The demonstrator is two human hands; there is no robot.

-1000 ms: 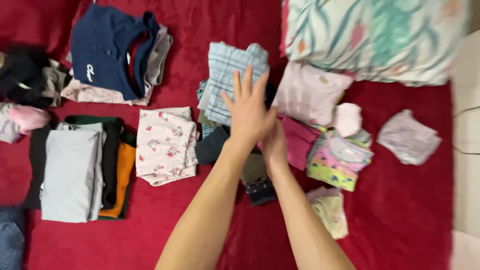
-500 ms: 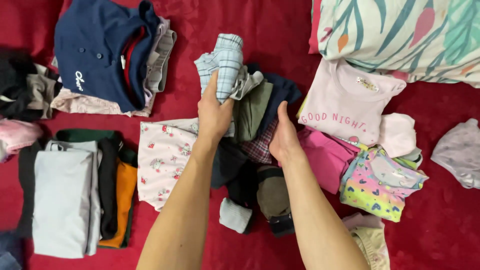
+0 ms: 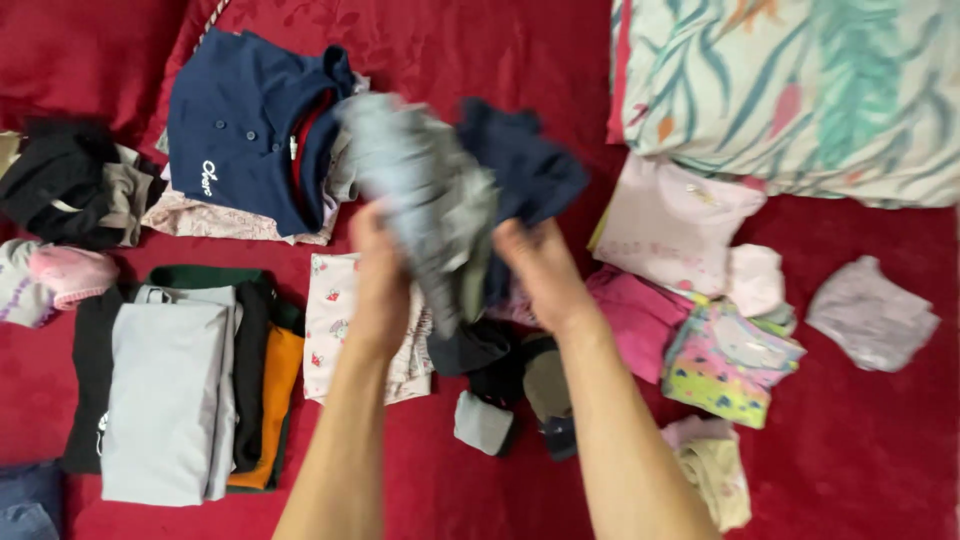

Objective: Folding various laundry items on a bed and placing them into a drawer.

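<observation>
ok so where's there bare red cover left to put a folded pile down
Bare patches of the red cover: lower right, below the lilac garment; top middle, between the navy polo pile and the leaf-print pillow; top left corner. It is crowded in the middle, where the left hand and right hand lift a bundle of clothes, and along the left side.

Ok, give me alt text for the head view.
Both hands, left hand and right hand, lift a blurred bundle of folded clothes above a red bedspread. Folded piles lie around, with a navy shirt upper left and a leaf-patterned pillow upper right.
</observation>
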